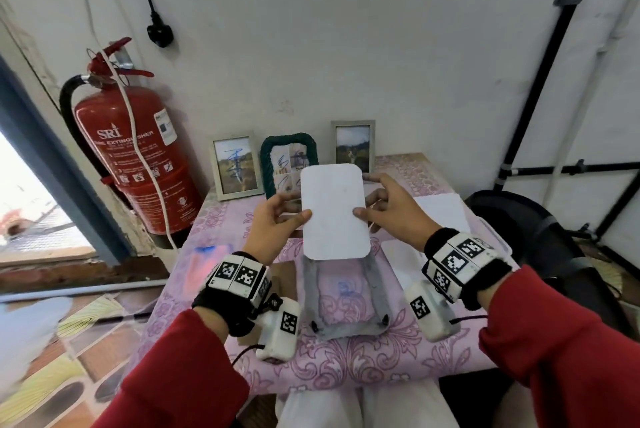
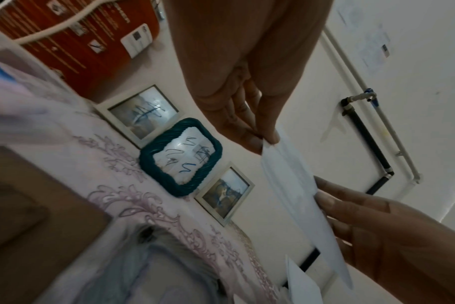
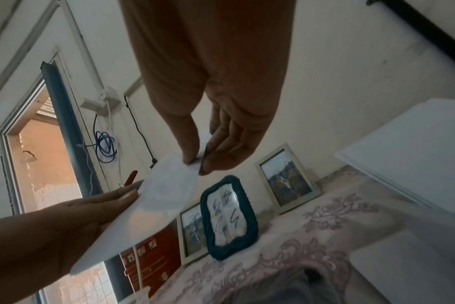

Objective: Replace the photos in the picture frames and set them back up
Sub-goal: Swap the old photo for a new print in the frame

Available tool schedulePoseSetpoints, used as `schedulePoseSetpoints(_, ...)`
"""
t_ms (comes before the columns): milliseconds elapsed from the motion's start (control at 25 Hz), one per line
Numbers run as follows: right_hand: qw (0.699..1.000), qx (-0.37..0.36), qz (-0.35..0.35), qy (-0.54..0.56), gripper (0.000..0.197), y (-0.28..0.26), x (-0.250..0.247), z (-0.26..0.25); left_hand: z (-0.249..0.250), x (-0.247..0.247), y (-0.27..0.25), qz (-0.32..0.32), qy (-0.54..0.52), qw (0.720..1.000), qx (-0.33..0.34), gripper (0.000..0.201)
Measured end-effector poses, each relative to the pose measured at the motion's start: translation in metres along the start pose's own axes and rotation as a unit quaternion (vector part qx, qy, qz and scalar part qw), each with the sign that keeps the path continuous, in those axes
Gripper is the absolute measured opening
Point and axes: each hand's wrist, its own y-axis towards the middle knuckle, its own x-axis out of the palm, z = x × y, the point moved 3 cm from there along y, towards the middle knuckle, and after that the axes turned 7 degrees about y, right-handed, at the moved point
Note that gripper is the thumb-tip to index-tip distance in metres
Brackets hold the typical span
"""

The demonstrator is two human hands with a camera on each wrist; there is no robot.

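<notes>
I hold a white rounded-corner card (image 1: 333,211) upright above the table, blank side toward me. My left hand (image 1: 277,216) pinches its left edge and my right hand (image 1: 388,209) pinches its right edge. Below it a grey frame (image 1: 346,299) lies flat on the pink cloth with its opening empty. Three frames stand against the wall: a pale one (image 1: 237,166), a green rope one (image 1: 289,164) and a grey one (image 1: 354,147). From the left wrist the card (image 2: 299,195) shows edge-on; from the right wrist the card (image 3: 153,205) tilts.
A red fire extinguisher (image 1: 138,157) stands left of the table. White sheets (image 1: 441,211) lie on the right of the pink floral tablecloth (image 1: 346,365). A brown board (image 2: 26,216) lies beside the flat frame. A black chair (image 1: 526,226) sits at right.
</notes>
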Motion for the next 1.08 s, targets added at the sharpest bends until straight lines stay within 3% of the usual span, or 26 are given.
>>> schedulePoseSetpoints(400,0.997,0.05,-0.009,-0.051,0.064,-0.028,0.013,0.052,-0.057,0.004,-0.031,-0.027,0.0,0.996,-0.084,0.046)
schedulePoseSetpoints(1080,0.988,0.068,-0.038,-0.134,0.077,-0.046,0.01,0.092,-0.1,0.019,-0.05,-0.041,0.04,0.992,-0.116,0.053)
